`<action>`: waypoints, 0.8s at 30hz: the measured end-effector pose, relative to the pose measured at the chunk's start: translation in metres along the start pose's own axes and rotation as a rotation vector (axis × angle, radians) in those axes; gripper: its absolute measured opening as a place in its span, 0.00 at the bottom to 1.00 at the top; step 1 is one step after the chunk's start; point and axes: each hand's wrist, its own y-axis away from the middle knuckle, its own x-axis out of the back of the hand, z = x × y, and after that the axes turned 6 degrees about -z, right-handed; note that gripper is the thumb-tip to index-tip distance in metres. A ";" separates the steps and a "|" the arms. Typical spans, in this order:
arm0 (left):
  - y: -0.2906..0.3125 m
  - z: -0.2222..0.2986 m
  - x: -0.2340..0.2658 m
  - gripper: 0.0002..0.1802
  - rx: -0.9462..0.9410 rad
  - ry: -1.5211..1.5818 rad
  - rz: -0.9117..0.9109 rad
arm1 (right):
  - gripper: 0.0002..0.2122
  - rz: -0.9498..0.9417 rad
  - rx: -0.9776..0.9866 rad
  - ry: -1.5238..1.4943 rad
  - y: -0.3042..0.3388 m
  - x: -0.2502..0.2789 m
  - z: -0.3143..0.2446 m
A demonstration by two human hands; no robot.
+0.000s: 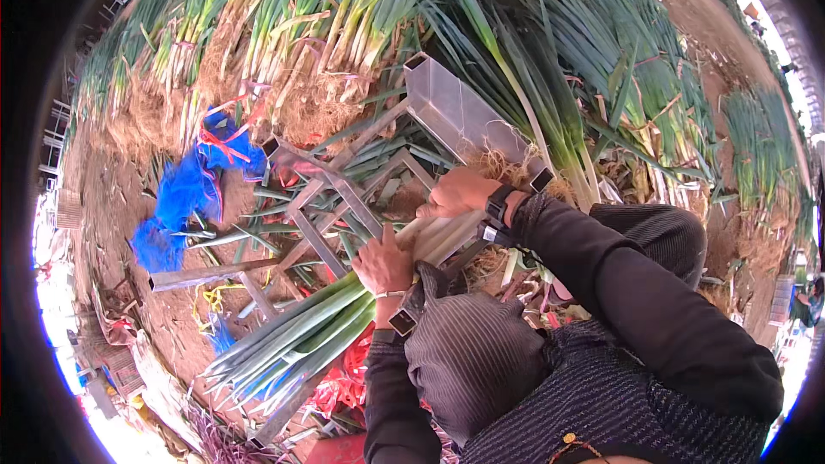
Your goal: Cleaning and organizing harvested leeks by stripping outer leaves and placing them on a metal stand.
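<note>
A bunch of large green onions (292, 335) lies slantwise in front of me, its green leaves toward the lower left and its pale stalks toward the right. My left hand (384, 265) is wrapped round the bunch where green turns to white. Closed over the pale stalks further right is my right hand (458, 193); anything small between its fingers is hidden. Under and beyond the bunch stands a metal frame (331, 198) of crossed square bars. A metal trough (468, 112) sits just past my right hand, with loose green onions (559, 112) lying against it.
Tied bundles of green onions (378, 9) with rooty ends line the far side. Blue netting (185, 198) lies on the ground at left. Red plastic strips (348, 378) are heaped below the bunch. My knee (477, 352) rises close to my left wrist.
</note>
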 end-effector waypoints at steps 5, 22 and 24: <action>-0.003 0.002 -0.001 0.28 -0.015 -0.032 0.060 | 0.32 0.024 -0.012 -0.010 -0.004 0.007 0.002; -0.009 0.008 -0.001 0.27 0.028 0.017 0.084 | 0.15 0.609 -0.071 0.151 0.010 -0.027 -0.003; -0.008 0.004 -0.008 0.28 0.010 0.002 0.108 | 0.15 0.599 -0.077 0.121 0.011 -0.029 -0.003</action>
